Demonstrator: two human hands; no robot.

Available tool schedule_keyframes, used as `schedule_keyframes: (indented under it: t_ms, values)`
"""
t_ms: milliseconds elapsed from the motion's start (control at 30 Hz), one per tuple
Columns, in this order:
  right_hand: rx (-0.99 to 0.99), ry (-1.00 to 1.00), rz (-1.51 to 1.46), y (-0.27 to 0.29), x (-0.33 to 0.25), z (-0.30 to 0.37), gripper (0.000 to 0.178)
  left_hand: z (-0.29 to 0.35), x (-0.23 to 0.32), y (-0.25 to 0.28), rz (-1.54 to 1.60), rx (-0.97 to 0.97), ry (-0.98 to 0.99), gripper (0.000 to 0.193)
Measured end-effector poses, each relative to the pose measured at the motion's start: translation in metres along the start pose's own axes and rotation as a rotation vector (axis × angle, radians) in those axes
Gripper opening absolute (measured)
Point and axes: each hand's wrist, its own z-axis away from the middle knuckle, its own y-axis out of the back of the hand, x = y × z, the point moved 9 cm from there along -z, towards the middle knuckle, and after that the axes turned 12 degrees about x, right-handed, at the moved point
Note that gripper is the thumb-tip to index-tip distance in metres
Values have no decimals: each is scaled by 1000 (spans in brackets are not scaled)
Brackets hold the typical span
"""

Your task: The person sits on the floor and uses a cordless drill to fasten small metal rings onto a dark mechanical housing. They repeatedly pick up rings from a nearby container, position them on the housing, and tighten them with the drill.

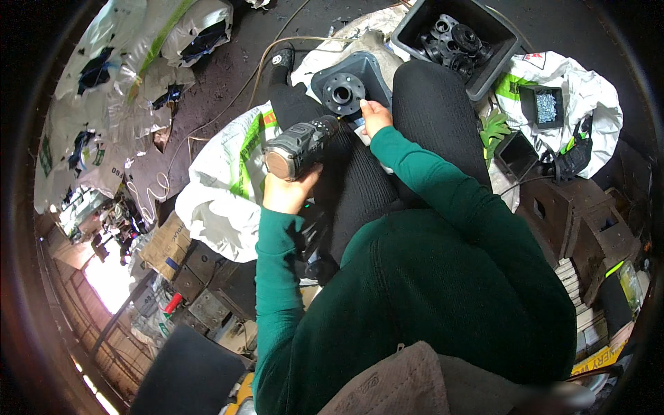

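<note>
My left hand (289,192) is wrapped round the handle of a dark grey cordless drill (301,146). The drill's front end points up and right, to a round black flange (333,98) with a centre hole and several small holes round it. This flange lies on a blue-grey squarish housing (375,75) between my legs. Fingers pinched, my right hand (376,120) is at the flange's lower right edge. Whatever is between those fingertips is too small to make out. The drill's tip overlaps the dark trousers, so its contact with the flange is unclear.
A black bin (408,38) of round black parts stands ahead on the right. Further right are a small box of silvery screws (546,107), a tilted black box (517,155) and a green glove (494,131). White sacks (221,187) lie at left; a cable (259,66) crosses the floor.
</note>
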Motion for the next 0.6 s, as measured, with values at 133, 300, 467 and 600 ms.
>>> schedule_keyframes:
  t_ms: [133, 300, 467, 600]
  values:
    - [-242, -507, -516, 7, 19, 29, 34, 35, 25, 15, -170, 29, -264, 35]
    - [-641, -494, -793, 16, -17, 64, 42, 67, 24, 2, -145, -18, -296, 39]
    - [-700, -481, -819, 12, -31, 75, 43, 78, 29, 0, -154, 53, -391, 39]
    - [-808, -515, -924, 8, -40, 83, 41, 79, 21, 0, -127, 93, -347, 40]
